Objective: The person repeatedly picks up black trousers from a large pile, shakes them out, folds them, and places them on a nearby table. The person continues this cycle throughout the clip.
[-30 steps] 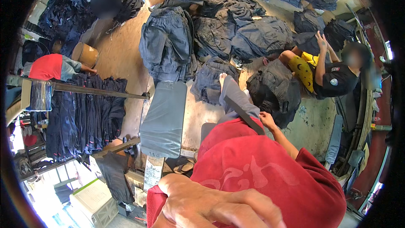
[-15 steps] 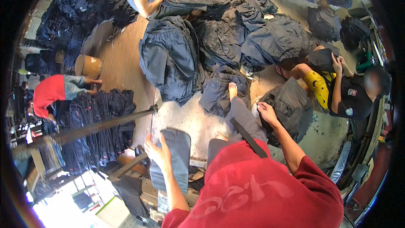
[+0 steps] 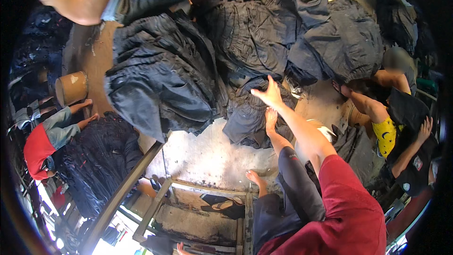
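Observation:
My right hand [image 3: 270, 93] stretches forward with its thumb and fingers spread and nothing in it. It is over a small heap of dark elastic-waist shorts [image 3: 247, 108], just beyond my bare foot; whether it touches the cloth I cannot tell. Only a bit of my left hand [image 3: 180, 249] shows at the lower edge, beside a wooden frame. What it holds, if anything, is out of sight. A large stack of dark shorts [image 3: 160, 75] lies ahead to the left, with another stack [image 3: 250, 30] beyond my right hand.
A wooden rail [image 3: 120, 198] and frame stand at lower left. A person in a red shirt [image 3: 37, 146] bends by dark garments [image 3: 99, 156] there, near a brown drum [image 3: 71, 88]. Another person's arm [image 3: 80, 0] is at far left. At right, someone in yellow shorts [image 3: 384, 134] handles dark cloth.
My right hand has moved forward from the dark cloth beside my leg. My left hand has dropped to the lower edge. The dark flat panel beside it is out of view.

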Demonstrator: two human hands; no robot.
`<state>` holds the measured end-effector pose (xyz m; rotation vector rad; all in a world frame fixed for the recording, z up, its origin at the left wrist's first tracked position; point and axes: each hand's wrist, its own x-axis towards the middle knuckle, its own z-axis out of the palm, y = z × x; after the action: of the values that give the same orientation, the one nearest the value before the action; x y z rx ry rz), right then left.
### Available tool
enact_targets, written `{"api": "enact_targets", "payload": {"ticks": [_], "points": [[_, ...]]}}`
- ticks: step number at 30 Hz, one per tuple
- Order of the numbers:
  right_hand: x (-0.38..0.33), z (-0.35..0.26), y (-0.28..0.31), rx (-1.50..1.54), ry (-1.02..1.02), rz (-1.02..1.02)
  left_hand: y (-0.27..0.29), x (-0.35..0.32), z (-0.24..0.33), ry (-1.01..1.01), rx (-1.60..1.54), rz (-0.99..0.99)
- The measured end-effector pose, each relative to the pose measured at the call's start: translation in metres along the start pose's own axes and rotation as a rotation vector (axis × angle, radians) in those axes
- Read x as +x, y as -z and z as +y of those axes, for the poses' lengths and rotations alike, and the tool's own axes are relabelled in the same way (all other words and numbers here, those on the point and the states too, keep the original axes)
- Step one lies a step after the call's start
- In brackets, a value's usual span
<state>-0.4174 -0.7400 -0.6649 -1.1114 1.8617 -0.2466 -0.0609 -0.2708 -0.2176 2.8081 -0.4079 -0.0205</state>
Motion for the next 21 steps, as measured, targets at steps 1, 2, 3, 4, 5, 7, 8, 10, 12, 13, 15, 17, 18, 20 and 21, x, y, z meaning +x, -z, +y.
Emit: {"api": "enact_targets", "payload": {"ticks": [1, 2, 3, 4, 5, 7, 8, 10, 12, 13, 15, 17, 18, 20, 21], "points": [[0.030, -0.007, -0.008, -0.015, -0.022, 0.023, -0.006, 0.003, 0.006, -0.017, 0.043, -0.010], [0.061, -0.017, -0.016, -0.027, -0.050, 0.071, -0.014, 0.006, 0.012, -0.035, 0.079, -0.016], [0.093, -0.032, -0.023, -0.033, -0.053, 0.135, -0.020, 0.009, 0.020, -0.049, 0.108, -0.019], [0.122, -0.045, -0.027, -0.019, -0.045, 0.158, -0.026, 0.013, 0.028, -0.059, 0.136, -0.023], [0.152, -0.063, -0.029, 0.000, -0.087, 0.158, -0.033, 0.015, 0.036, -0.069, 0.160, -0.028], [0.204, -0.100, -0.038, -0.019, -0.117, 0.159, -0.044, 0.021, 0.049, -0.084, 0.195, -0.036], [0.227, -0.118, -0.047, -0.057, -0.109, 0.191, -0.048, 0.023, 0.054, -0.090, 0.205, -0.037], [0.265, -0.152, -0.070, -0.098, -0.140, 0.177, -0.056, 0.026, 0.062, -0.095, 0.234, -0.043], [0.292, -0.179, -0.106, -0.041, -0.196, 0.252, -0.063, 0.029, 0.068, -0.093, 0.255, -0.045], [0.300, -0.186, -0.127, -0.072, -0.187, 0.280, -0.065, 0.030, 0.070, -0.090, 0.270, -0.045], [0.315, -0.192, -0.165, -0.132, -0.140, 0.384, -0.072, 0.032, 0.076, -0.089, 0.286, -0.045], [0.325, -0.193, -0.196, -0.428, -0.082, 0.899, -0.078, 0.033, 0.081, -0.090, 0.296, -0.037], [0.330, -0.193, -0.205, -0.555, -0.062, 1.093, -0.081, 0.033, 0.083, -0.088, 0.297, -0.031], [0.338, -0.189, -0.206, -0.358, -0.180, 0.544, -0.085, 0.033, 0.086, -0.081, 0.304, -0.033], [0.340, -0.186, -0.201, -0.359, -0.180, 0.526, -0.085, 0.033, 0.088, -0.074, 0.318, -0.043]]}}
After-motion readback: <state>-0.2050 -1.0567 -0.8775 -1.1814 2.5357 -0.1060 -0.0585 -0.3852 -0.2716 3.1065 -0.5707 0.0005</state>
